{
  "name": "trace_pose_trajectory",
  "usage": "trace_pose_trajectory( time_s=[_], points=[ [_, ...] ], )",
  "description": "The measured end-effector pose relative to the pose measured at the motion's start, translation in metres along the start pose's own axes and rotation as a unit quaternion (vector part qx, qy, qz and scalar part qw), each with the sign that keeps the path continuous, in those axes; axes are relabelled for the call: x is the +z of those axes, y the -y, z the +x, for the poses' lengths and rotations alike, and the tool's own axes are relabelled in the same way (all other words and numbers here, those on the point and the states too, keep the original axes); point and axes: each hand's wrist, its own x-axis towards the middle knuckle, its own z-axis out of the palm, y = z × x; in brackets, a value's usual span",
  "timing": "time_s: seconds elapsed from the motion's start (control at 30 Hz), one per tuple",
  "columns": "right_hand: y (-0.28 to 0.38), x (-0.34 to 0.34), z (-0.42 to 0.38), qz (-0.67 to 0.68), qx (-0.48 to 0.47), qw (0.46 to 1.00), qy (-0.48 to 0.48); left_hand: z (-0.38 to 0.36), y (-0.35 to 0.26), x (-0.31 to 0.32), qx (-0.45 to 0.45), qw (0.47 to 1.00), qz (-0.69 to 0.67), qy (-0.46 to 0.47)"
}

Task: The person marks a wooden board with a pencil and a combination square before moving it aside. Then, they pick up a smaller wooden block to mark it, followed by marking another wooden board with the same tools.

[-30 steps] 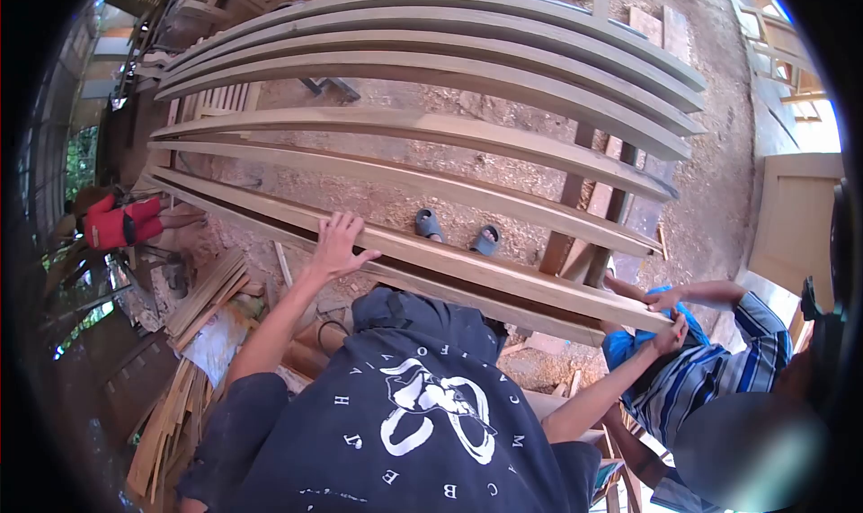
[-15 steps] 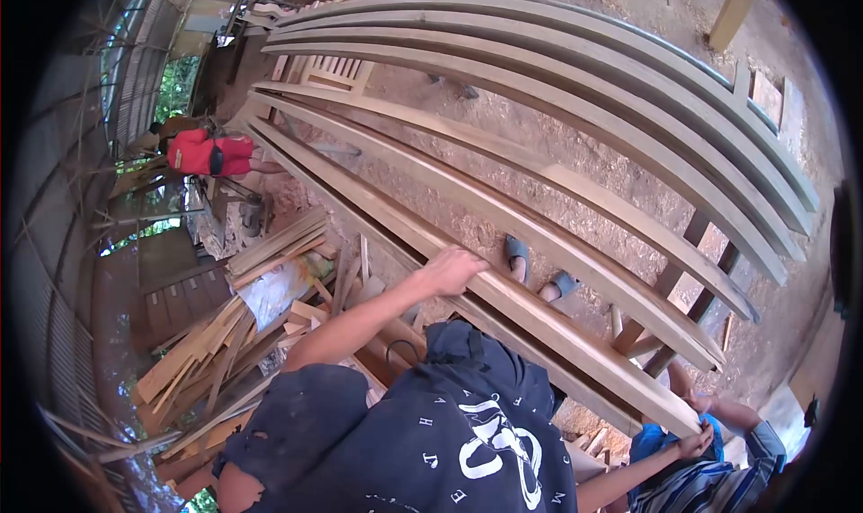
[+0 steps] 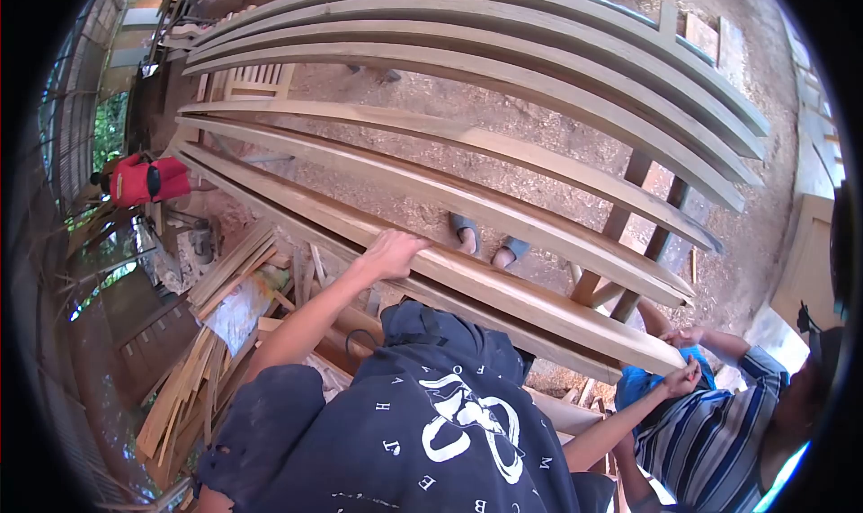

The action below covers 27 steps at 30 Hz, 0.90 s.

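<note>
Head view: the long beam (image 3: 530, 290) points from ten to four o'clock, nearest the body. The left hand (image 3: 391, 254) clasps it mid-length; the right hand (image 3: 681, 378), well apart, is at its four-o'clock end, grip unclear, near a co-worker's hand (image 3: 683, 336). Other beams (image 3: 575, 176) lie towards twelve; sandalled feet (image 3: 485, 243) show between. Scrap wood (image 3: 193, 392) lies at eight.

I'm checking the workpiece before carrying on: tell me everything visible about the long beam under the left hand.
The long beam is pale brown, apparently wood, with a smooth-looking upper face. It runs lengthwise in front of the person, beside a nearer beam, a dark gap between them. The left hand rests across it; the right hand is at its near end.
</note>
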Motion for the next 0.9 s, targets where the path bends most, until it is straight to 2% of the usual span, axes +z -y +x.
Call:
trace_pose_trajectory(
  time_s=[0.03, 0.07, 0.1, 0.17, 0.2, 0.27, 0.33, 0.43, 0.5, 0.57, 0.63, 0.67, 0.7, 0.77, 0.8, 0.9],
  points=[
    [0.003, -0.006, 0.000, -0.117, -0.107, 0.987, 0.010, 0.000, 0.000, 0.001, 0.007, 1.000, 0.000, -0.005],
    [0.031, -0.001, -0.007, -0.114, 0.004, 0.993, -0.019, -0.001, -0.001, 0.001, 0.004, 1.000, 0.000, -0.008],
    [0.057, 0.002, -0.010, -0.110, 0.000, 0.994, -0.025, -0.002, -0.001, 0.002, -0.001, 1.000, 0.000, -0.012],
    [0.104, 0.006, -0.019, -0.230, -0.158, 0.959, -0.052, -0.005, 0.002, 0.009, 0.010, 0.999, 0.001, -0.039],
    [0.151, 0.013, -0.031, -0.212, -0.146, 0.966, -0.035, -0.006, 0.007, 0.015, 0.029, 0.997, -0.002, -0.066],
    [0.194, 0.038, -0.043, -0.089, -0.135, 0.987, -0.005, -0.009, 0.009, 0.020, 0.048, 0.994, -0.003, -0.098],
    [0.255, 0.064, -0.058, -0.035, -0.257, 0.964, 0.062, -0.009, 0.007, 0.020, 0.010, 0.999, -0.003, -0.049],
    [0.330, 0.105, -0.083, 0.043, -0.333, 0.930, 0.151, -0.014, 0.002, 0.020, -0.001, 0.998, -0.013, -0.054],
    [0.373, 0.144, -0.096, 0.071, -0.388, 0.899, 0.188, -0.025, 0.004, 0.033, 0.003, 0.989, -0.020, -0.149],
    [0.378, 0.169, -0.098, 0.070, -0.405, 0.885, 0.219, -0.036, 0.008, 0.042, -0.023, 0.984, -0.040, -0.173],
    [0.380, 0.188, -0.098, -0.043, -0.447, 0.849, 0.279, -0.047, 0.010, 0.052, -0.018, 0.961, -0.061, -0.271],
    [0.372, 0.201, -0.093, -0.076, -0.428, 0.833, 0.343, -0.051, 0.012, 0.057, -0.039, 0.958, -0.075, -0.272],
    [0.375, 0.205, -0.096, -0.072, -0.436, 0.829, 0.342, -0.057, 0.010, 0.058, -0.045, 0.956, -0.076, -0.280],
    [0.378, 0.212, -0.096, -0.140, -0.381, 0.850, 0.336, -0.066, 0.007, 0.060, -0.104, 0.936, -0.083, -0.327],
    [0.375, 0.219, -0.093, -0.132, -0.410, 0.853, 0.294, -0.068, 0.008, 0.062, -0.106, 0.933, -0.087, -0.332],
    [0.374, 0.230, -0.084, -0.213, -0.413, 0.833, 0.301, -0.071, 0.013, 0.068, -0.115, 0.926, -0.112, -0.343]
  ],
)
